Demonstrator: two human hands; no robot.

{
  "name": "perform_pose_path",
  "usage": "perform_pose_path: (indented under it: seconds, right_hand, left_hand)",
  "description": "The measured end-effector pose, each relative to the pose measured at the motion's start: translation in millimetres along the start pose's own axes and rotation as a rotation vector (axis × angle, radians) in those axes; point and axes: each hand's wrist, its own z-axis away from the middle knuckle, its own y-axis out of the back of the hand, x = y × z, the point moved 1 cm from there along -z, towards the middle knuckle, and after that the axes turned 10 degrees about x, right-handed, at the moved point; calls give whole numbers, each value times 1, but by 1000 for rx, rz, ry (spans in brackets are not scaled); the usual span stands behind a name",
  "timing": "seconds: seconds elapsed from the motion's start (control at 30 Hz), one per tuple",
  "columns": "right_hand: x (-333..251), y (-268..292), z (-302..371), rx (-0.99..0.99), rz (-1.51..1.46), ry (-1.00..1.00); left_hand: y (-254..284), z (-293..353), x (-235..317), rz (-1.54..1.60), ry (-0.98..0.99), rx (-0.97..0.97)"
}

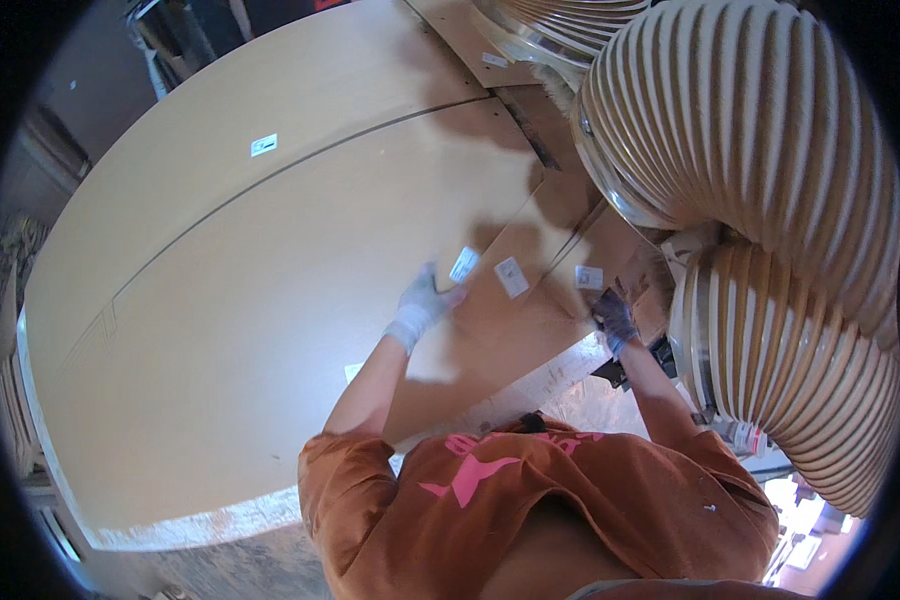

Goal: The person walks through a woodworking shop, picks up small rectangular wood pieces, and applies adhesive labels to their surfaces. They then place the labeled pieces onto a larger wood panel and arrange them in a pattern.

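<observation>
My left hand (426, 302), in a pale glove, lies on a large tan board (270, 330) with its fingers apart. Just beyond its fingertips is a small white label (464, 264). My right hand (617, 318), in a darker, grimy glove, touches a narrower brown piece of board (610, 245) at its near right end. Its fingers look spread, though shadow blurs them. Another white label (589, 277) sits on the board just ahead of that hand. Thin cut lines run between the pieces, and a further label (511, 278) lies between my hands.
Thick ribbed hoses (730, 120) arch over the right side, close to my right arm. A second hose bend (800, 370) hangs lower, near my right elbow. The white, dusty table edge (205, 520) runs along my front. Another labelled board section (300, 110) lies across the far side.
</observation>
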Motion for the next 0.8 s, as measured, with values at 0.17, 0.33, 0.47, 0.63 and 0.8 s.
perform_pose_path:
  seconds: [0.17, 0.33, 0.47, 0.63, 0.8]
  right_hand:
    - [8, -23, 74, -249, -74, 327]
    - [-4, -59, 136, -475, 1, 601]
    - [-44, -117, 129, -726, 259, 769]
    - [-72, -157, 150, -827, 307, 1088]
    - [-111, -167, 121, -1029, 592, 839]
  left_hand:
    - [38, 134, -48, 104, 228, 120]
    - [37, 274, -74, 403, 191, 484]
    - [12, 328, -74, -253, 150, 864]
    - [-19, 335, -125, 36, 163, 1073]
    - [-23, 308, -131, 17, 115, 1173]
